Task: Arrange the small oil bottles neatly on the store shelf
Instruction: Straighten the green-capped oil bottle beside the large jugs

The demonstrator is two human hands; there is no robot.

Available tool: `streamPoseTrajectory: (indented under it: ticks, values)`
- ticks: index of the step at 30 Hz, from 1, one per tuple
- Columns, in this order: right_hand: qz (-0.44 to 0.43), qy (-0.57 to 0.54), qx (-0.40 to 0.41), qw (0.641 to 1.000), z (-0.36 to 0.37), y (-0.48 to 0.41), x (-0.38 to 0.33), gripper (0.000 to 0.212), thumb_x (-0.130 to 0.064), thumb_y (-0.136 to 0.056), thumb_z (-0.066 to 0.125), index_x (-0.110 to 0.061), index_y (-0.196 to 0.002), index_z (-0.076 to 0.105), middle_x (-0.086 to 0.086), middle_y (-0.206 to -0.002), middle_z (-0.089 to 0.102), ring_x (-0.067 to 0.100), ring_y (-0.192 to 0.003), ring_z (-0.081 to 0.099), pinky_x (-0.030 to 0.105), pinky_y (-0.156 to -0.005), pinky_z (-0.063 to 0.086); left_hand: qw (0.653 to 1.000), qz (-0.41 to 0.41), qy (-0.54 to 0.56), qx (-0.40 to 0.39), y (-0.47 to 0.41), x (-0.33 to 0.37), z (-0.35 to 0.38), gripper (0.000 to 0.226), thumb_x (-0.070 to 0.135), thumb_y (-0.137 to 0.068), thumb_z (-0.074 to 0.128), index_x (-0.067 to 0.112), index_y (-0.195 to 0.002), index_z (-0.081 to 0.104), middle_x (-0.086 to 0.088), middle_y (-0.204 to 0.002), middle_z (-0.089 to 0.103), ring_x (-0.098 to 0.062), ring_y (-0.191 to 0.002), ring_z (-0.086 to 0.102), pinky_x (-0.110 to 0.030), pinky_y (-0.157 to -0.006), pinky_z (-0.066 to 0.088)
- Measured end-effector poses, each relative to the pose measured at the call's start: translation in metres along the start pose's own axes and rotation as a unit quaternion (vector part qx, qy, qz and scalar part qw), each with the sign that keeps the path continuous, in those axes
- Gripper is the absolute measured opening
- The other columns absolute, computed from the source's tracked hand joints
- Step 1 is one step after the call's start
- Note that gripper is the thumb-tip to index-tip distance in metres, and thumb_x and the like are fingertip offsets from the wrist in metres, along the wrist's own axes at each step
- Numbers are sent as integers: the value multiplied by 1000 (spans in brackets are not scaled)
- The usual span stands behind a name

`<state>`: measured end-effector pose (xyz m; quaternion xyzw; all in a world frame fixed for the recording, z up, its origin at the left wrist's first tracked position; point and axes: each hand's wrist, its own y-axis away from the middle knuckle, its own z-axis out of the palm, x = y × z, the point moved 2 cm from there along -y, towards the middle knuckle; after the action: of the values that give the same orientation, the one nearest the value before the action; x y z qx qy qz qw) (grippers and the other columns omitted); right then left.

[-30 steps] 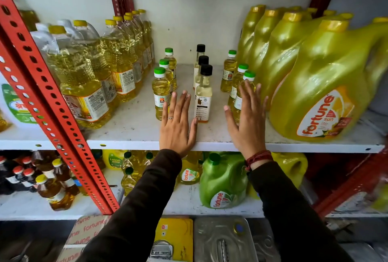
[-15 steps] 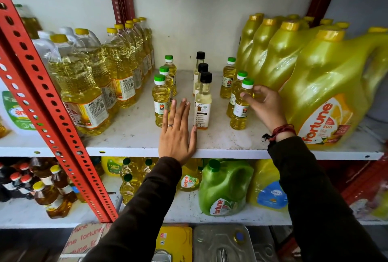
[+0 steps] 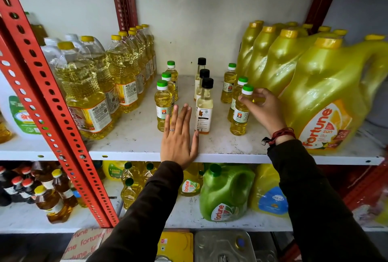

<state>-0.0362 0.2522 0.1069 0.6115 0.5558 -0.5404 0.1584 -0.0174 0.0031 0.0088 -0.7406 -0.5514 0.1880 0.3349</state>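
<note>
Three rows of small oil bottles stand on the white shelf (image 3: 134, 146). The left row has green caps, its front bottle (image 3: 162, 106) just beyond my fingertips. The middle row has black caps, with the front bottle (image 3: 204, 107) touching my thumb side. The right row has green caps. My left hand (image 3: 178, 135) lies flat and open on the shelf between the left and middle rows. My right hand (image 3: 262, 108) grips the neck and shoulder of the right row's front bottle (image 3: 241, 110), which stands upright on the shelf.
Large clear oil bottles (image 3: 84, 89) line the left side, big yellow Fortune jugs (image 3: 327, 98) crowd the right. A red perforated upright (image 3: 48, 98) slants across the left. The lower shelf holds a green jug (image 3: 224, 192) and several smaller bottles.
My right hand went from flat in front of the right row to its right side and closed on the front green-capped bottle. The left hand stayed flat on the shelf.
</note>
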Motion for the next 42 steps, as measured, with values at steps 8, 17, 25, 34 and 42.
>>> streamPoseTrajectory:
  ticks: [8, 17, 25, 34, 42]
  values:
    - [4, -1, -9, 1000, 0, 0, 1, 38, -32, -75, 84, -17, -107, 71, -3, -105, 68, 11, -91, 62, 15, -69, 42, 1000, -8, 3, -5, 0, 0, 0, 72, 47, -104, 28, 8, -163, 19, -7, -171, 8, -25, -160, 1, -38, -130, -9]
    - [-8, 14, 22, 1000, 5, 5, -2, 63, -44, -71, 85, -15, -120, 60, -2, -113, 67, 14, -101, 63, 22, -77, 47, 1000, -12, 8, -2, 1, 0, 0, 72, 47, -103, 31, 8, -163, 20, -5, -171, 6, -23, -160, -3, -36, -129, -11]
    - [6, -7, -22, 1000, -1, 2, -2, 28, -31, -77, 82, -23, -102, 71, -7, -98, 67, 8, -89, 62, 14, -72, 43, 1000, -13, 12, -1, 1, 1, 0, 72, 45, -103, 32, 7, -163, 21, -7, -171, 9, -25, -160, 2, -38, -130, -7]
    - [12, -2, 13, 1000, 3, 5, -1, 51, -43, -67, 88, -18, -106, 66, -4, -106, 69, 17, -96, 69, 30, -82, 54, 1000, -15, 12, -4, 1, 1, -1, 72, 44, -103, 34, 7, -163, 21, -9, -172, 11, -25, -160, 1, -40, -130, -5]
    - [9, -24, -11, 1000, 3, 9, -1, 48, -35, -74, 85, -8, -112, 71, 6, -112, 73, 12, -101, 63, 10, -71, 41, 1000, -18, 9, -10, 0, 1, -1, 73, 46, -103, 32, 8, -163, 21, -9, -172, 12, -24, -160, 1, -37, -130, -8]
